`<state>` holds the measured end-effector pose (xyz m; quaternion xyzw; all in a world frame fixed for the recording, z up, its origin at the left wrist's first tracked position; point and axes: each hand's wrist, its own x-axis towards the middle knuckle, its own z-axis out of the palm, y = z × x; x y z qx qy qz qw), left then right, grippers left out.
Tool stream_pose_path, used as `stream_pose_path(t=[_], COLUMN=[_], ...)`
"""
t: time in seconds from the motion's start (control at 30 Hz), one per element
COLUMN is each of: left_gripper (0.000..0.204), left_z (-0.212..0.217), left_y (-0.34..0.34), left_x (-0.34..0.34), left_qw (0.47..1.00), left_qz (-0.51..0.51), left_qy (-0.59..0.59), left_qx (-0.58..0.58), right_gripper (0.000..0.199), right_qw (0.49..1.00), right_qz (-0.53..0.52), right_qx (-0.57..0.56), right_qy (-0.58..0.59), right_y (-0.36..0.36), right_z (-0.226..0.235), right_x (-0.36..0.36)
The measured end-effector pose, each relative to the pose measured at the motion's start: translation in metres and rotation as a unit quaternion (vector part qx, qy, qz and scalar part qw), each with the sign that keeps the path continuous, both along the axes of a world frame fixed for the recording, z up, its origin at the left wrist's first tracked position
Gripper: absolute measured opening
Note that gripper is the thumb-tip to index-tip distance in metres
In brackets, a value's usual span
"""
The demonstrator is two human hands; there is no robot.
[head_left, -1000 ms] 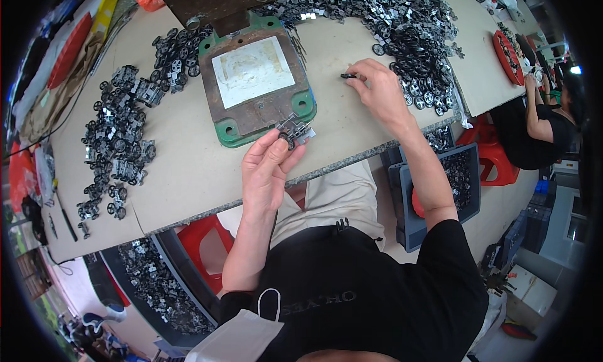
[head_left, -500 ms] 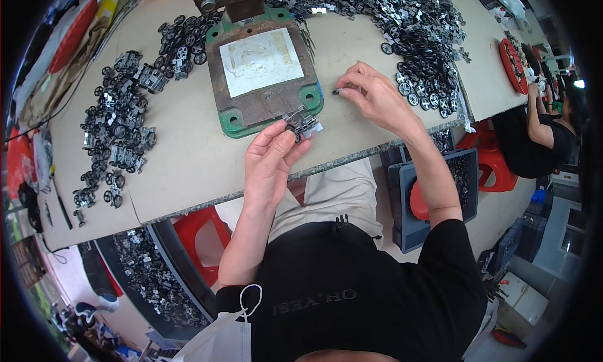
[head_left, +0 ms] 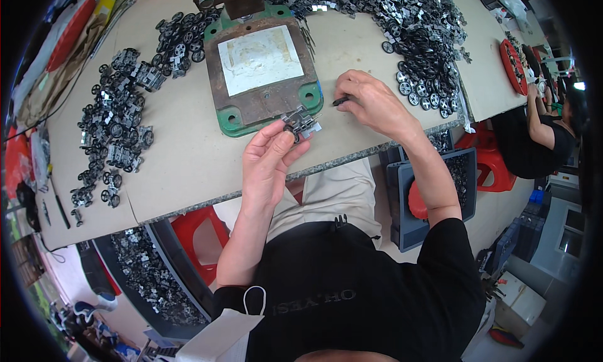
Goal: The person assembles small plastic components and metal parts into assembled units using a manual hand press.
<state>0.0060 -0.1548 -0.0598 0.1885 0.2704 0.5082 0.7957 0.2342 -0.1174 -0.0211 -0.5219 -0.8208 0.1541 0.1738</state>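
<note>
My left hand (head_left: 269, 161) pinches a small grey-and-black toy vehicle chassis (head_left: 303, 121) between thumb and fingers. One dark wheel shows on the chassis by my thumb. My right hand (head_left: 375, 108) is closed on a small black wheel (head_left: 340, 101), seen nearly edge-on at the fingertips. A short gap over the table separates the two hands. The chassis is in front of the near edge of a green-and-brown metal press base (head_left: 264, 101), which has a white sheet (head_left: 260, 60) on it.
Wheeled chassis (head_left: 119, 120) lie heaped at left. Loose wheels (head_left: 424, 89) and a large pile of metal parts (head_left: 402, 13) cover the far right. Grey crates (head_left: 408, 239) stand below the table's edge. Another person (head_left: 543, 133) sits at far right.
My right hand has lowered slightly and turned, so more of the black wheel shows. My left hand and the chassis have barely moved.
</note>
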Motion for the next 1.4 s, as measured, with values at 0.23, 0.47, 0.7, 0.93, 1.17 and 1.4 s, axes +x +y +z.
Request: stream_pose_path(t=[0.23,0.47,0.7,0.93,1.17,1.4], left_gripper=[0.022,0.022,0.025,0.03,0.036,0.023], left_z=[0.003,0.006,0.006,0.009,0.008,0.003], left_y=[0.0,0.003,0.008,0.008,0.007,0.004], left_x=[0.001,0.001,-0.001,-0.003,-0.002,-0.003], left_qw=[1.0,0.998,0.996,0.986,0.99,0.994], left_qz=[-0.009,-0.033,-0.052,-0.111,-0.107,-0.081], left_qy=[0.003,-0.056,-0.07,-0.119,-0.093,-0.074], left_qx=[0.01,-0.005,-0.006,-0.021,-0.02,-0.024], right_gripper=[0.025,0.03,0.032,0.036,0.031,0.021], right_qw=[0.95,0.921,0.943,0.91,0.802,0.973], right_qz=[-0.118,-0.077,0.019,0.118,0.005,-0.092], right_qx=[-0.13,-0.172,-0.081,-0.108,-0.267,0.179], right_qy=[0.259,0.342,0.322,0.382,0.534,0.115], right_y=[-0.016,-0.026,-0.033,-0.028,-0.031,-0.014], right_z=[0.009,0.0,0.011,0.0,-0.003,-0.005], right_x=[-0.025,-0.038,-0.045,-0.03,-0.035,-0.006])
